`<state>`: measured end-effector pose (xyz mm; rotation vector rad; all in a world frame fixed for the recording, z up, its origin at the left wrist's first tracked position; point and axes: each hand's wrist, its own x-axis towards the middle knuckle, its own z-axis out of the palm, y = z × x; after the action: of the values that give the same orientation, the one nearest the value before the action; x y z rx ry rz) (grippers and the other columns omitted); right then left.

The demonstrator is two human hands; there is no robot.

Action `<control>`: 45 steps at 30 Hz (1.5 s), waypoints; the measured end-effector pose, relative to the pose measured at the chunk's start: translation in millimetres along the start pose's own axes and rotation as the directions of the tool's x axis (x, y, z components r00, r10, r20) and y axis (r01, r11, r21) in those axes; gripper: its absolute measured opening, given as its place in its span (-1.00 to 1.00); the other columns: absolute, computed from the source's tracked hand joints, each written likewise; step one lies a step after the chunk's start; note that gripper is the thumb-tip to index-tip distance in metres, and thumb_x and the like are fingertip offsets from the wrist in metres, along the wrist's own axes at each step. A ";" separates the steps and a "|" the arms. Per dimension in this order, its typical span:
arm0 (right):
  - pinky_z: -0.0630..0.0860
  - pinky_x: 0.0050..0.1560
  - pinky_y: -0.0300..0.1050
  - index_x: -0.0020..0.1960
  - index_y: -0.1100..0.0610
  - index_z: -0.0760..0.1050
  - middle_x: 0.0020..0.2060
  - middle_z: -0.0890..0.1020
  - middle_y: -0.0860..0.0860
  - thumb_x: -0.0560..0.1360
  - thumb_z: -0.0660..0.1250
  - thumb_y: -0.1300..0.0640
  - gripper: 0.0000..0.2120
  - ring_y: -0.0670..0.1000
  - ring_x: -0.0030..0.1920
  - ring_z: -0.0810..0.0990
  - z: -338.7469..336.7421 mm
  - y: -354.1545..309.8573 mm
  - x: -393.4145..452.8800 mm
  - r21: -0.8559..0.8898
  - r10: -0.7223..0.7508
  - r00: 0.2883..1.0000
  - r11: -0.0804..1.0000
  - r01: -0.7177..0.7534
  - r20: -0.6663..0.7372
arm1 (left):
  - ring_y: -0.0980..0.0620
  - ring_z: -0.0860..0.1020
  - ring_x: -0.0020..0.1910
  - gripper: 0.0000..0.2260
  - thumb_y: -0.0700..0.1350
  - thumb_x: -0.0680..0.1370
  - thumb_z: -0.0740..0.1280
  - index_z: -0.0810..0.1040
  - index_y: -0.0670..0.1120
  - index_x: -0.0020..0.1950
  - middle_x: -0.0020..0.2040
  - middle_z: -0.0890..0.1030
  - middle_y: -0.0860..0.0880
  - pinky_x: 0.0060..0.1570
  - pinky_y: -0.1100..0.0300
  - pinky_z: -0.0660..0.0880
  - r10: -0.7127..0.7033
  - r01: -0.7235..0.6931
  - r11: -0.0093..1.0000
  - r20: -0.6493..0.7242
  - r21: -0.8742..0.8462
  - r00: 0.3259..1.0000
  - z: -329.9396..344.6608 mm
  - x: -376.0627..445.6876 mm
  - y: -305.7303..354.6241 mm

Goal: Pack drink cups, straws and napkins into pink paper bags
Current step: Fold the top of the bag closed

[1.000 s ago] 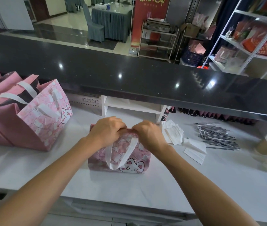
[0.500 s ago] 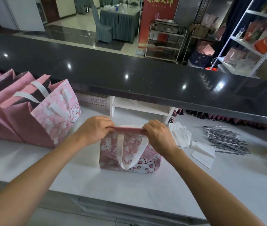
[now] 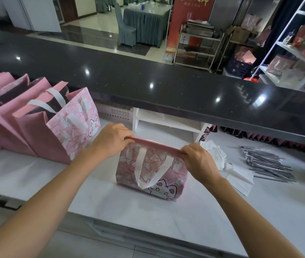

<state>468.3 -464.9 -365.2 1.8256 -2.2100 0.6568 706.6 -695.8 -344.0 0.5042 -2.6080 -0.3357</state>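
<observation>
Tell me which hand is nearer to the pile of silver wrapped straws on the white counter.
The right hand is nearer; it pinches the right end of the pink paper bag's top edge, left of the pile of silver wrapped straws. The left hand pinches the far end.

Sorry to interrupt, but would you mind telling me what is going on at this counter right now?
A person is packing pink paper bags at a white counter. Both hands pinch the folded top edge of a cat-print bag, the left hand at one end and the right hand at the other, pressing it closed. A row of open pink bags stands to the left. Napkins and wrapped straws lie to the right.
</observation>
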 end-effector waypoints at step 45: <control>0.30 0.06 -0.57 0.56 -0.07 0.23 0.19 0.48 -0.28 0.66 0.18 0.29 -0.47 -0.35 0.13 0.45 26.3 -82.2 -30.2 0.757 0.049 0.973 0.620 -0.207 0.226 | -0.19 0.50 0.27 -0.72 -0.19 0.72 0.12 0.44 -0.21 0.39 0.32 0.50 -0.28 0.17 0.02 0.43 -0.821 0.670 0.551 -0.177 -0.498 0.543 30.4 -124.1 160.6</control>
<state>557.7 -461.8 -384.0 2.1394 -2.3827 1.7892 747.7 -496.2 -368.2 1.4118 -1.7072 -0.8931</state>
